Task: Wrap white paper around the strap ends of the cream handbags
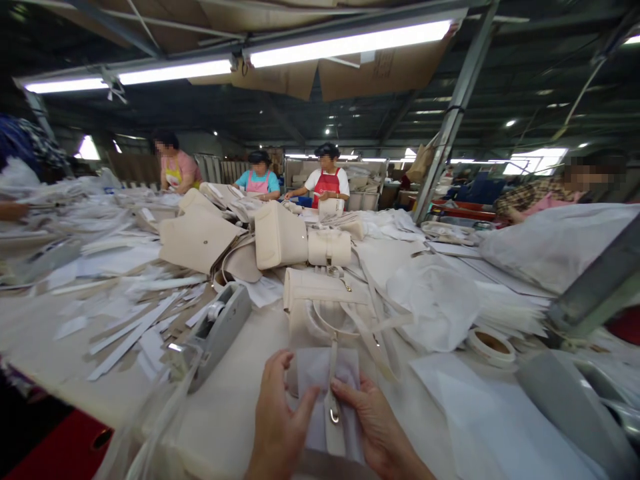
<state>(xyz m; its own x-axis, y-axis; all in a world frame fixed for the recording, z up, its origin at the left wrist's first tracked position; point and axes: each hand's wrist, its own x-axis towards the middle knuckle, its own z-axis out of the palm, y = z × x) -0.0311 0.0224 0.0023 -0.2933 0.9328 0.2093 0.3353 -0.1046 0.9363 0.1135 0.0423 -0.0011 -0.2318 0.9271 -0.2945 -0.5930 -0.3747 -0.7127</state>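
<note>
A beige strap with a metal buckle lies over a sheet of thin translucent wrapping, close in front of me. My right hand grips the strap and the wrapping from the right, its thumb on the strap near the buckle. At the left edge of the wrapping is my left hand, with its fingers curved and apart from the thumb. Just beyond both hands a beige handbag lies on the table, its handle and straps spread toward me.
More beige bags are heaped behind. A grey tape dispenser stands left, near scattered paper strips. To the right are a tape roll, white sheets and another dispenser. Several people work around the table.
</note>
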